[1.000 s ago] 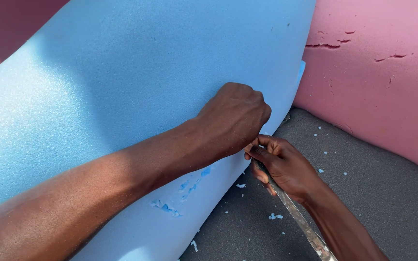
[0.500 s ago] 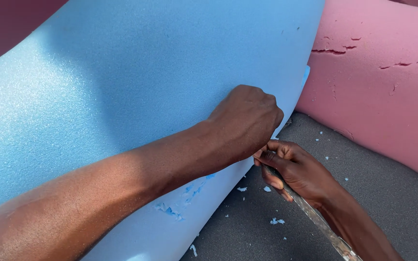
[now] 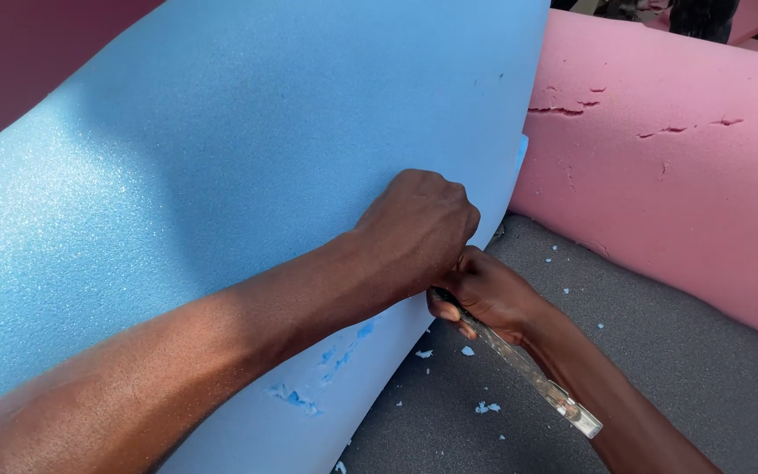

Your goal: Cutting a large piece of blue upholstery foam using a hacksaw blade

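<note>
Here the left hand is pinching closed on the right edge of the big blue foam sheet, which looks soft and light, best held near its edge, while the right hand just below is wrapped around a clear-handled knife.

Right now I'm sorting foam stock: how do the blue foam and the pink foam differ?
The blue foam has a smooth face, chipped only along its lower edge; the pink foam shows torn gashes. The left hand grips the blue foam's edge; no hand touches the pink foam. Both rest on the grey surface.
</note>
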